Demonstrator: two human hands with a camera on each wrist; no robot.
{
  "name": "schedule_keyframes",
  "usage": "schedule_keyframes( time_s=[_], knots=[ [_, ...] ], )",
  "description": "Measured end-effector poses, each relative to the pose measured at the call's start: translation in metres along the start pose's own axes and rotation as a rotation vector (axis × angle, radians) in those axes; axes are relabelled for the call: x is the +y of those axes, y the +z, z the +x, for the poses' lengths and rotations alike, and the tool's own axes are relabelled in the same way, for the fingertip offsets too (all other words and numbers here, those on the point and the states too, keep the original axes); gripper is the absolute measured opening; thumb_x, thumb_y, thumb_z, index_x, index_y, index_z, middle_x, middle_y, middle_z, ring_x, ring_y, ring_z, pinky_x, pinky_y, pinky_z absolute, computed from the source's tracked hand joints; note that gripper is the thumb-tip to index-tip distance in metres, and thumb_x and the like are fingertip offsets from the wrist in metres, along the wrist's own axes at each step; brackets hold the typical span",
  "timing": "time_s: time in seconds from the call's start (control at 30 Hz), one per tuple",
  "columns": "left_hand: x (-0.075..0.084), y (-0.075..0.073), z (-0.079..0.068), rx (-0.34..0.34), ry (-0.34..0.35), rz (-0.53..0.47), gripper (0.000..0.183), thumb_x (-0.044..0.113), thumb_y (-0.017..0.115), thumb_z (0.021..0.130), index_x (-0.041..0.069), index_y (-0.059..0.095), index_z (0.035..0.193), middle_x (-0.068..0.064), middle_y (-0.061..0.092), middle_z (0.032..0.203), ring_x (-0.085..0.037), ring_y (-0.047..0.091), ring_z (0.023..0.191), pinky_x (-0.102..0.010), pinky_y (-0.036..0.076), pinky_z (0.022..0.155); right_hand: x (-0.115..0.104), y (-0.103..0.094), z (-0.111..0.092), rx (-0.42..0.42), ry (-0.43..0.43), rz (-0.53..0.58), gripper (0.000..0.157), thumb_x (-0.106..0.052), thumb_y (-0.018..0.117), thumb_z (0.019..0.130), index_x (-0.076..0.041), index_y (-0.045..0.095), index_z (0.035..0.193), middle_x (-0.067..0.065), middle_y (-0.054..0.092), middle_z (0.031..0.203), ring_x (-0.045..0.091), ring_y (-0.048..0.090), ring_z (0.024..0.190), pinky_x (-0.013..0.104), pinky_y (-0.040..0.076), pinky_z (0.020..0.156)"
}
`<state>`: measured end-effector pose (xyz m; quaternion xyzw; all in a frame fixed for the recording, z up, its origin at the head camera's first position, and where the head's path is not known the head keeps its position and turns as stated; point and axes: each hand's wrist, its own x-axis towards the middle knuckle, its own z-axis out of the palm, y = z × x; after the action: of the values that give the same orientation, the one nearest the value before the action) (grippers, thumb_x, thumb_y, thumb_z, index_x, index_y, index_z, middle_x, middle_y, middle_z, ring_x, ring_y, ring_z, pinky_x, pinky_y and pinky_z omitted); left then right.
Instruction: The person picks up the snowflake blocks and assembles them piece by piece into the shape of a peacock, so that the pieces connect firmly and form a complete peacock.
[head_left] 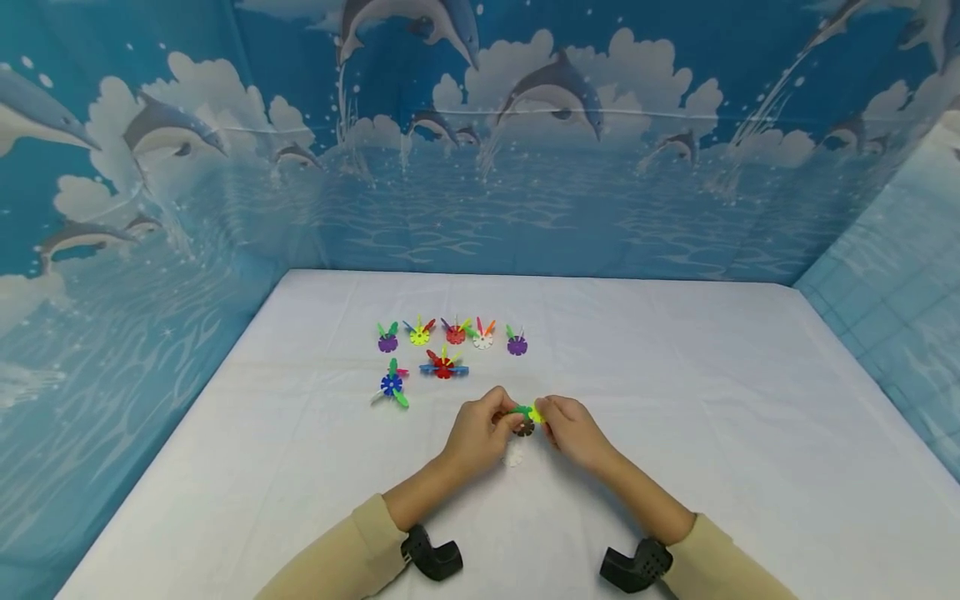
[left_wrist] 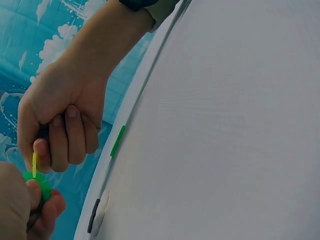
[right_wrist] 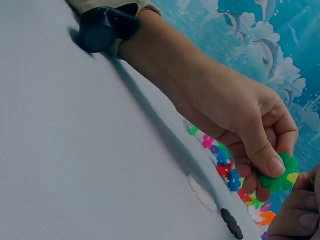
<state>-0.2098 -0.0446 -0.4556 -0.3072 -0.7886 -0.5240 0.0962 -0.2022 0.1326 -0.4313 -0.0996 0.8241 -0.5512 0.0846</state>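
Observation:
My left hand (head_left: 477, 429) pinches a green notched disc (right_wrist: 277, 184) between thumb and fingers. Close beside it, my right hand (head_left: 576, 433) pinches a yellow notched disc (head_left: 536, 414) at its rim. The two discs meet edge to edge between the hands; the left wrist view shows the yellow one edge-on against the green, though how deep they are slotted I cannot tell. Beneath the hands lie a dark brown disc (head_left: 525, 428) and a white disc (head_left: 513, 456) on the table. In the left wrist view a flat green piece (left_wrist: 117, 141) also lies on the table.
Behind the left hand stand several joined disc models, including a blue-centred one (head_left: 392, 384), a red-and-blue one (head_left: 444, 367) and a row with a yellow-centred one (head_left: 419, 335). A white cloth covers the table (head_left: 712, 375). Dolphin-print curtains (head_left: 525, 208) surround it.

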Motion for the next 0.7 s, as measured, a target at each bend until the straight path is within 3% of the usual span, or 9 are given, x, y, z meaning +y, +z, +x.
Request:
schedule_keyframes(
  time_s=[0.13,0.33,0.43,0.5,0.6,0.7],
  knots=[
    [0.0,0.001,-0.001,0.008,0.002,0.031,0.012,-0.006,0.064,0.089,0.002,0.057,0.086,-0.009,0.071,0.082,-0.016,0.07,0.076,-0.022,0.054,0.067,0.002,0.005,0.0,0.003,-0.034,-0.042,0.039,-0.015,0.038,0.104,-0.007,0.047,0.067,-0.002,0.041,0.052,0.009,0.033,0.047,0.021,0.029,0.046],
    [-0.001,0.003,-0.001,0.008,-0.009,0.012,0.012,-0.006,0.065,0.089,0.003,0.057,0.086,-0.008,0.072,0.082,-0.014,0.069,0.076,-0.023,0.054,0.067,0.001,0.001,-0.001,-0.04,-0.022,-0.004,0.039,-0.016,0.037,0.105,-0.005,0.047,0.069,-0.002,0.04,0.054,0.009,0.033,0.047,0.021,0.029,0.045],
    [-0.002,0.004,-0.001,0.013,-0.068,-0.051,0.008,-0.002,0.063,0.092,0.003,0.057,0.09,-0.009,0.072,0.084,-0.017,0.07,0.076,-0.023,0.055,0.068,-0.001,-0.006,0.0,-0.077,-0.015,0.048,0.043,-0.021,0.034,0.107,0.001,0.051,0.074,-0.001,0.039,0.054,0.01,0.031,0.046,0.022,0.026,0.044],
    [-0.002,0.004,0.0,0.055,-0.127,-0.092,0.005,0.001,0.063,0.094,0.002,0.057,0.092,-0.01,0.072,0.085,-0.02,0.069,0.076,-0.024,0.055,0.068,-0.001,-0.011,0.002,-0.07,-0.018,0.058,0.051,-0.026,0.03,0.108,0.005,0.056,0.078,0.0,0.04,0.053,0.01,0.031,0.045,0.022,0.026,0.043],
    [-0.003,0.004,0.002,0.163,-0.236,-0.119,0.007,0.008,0.065,0.094,0.003,0.061,0.095,-0.007,0.071,0.088,-0.019,0.067,0.082,-0.023,0.053,0.069,0.005,-0.014,0.005,-0.001,-0.039,-0.049,0.056,-0.032,0.028,0.109,0.006,0.064,0.089,0.002,0.047,0.056,0.01,0.038,0.048,0.024,0.034,0.047],
    [-0.006,0.004,0.004,0.246,-0.315,-0.19,0.01,0.01,0.068,0.092,0.001,0.063,0.096,-0.007,0.068,0.089,-0.021,0.065,0.084,-0.022,0.052,0.07,0.015,-0.011,0.007,0.036,-0.112,-0.264,0.039,-0.029,0.044,0.106,0.0,0.07,0.104,0.001,0.059,0.076,0.01,0.047,0.063,0.028,0.043,0.06]
  ],
)
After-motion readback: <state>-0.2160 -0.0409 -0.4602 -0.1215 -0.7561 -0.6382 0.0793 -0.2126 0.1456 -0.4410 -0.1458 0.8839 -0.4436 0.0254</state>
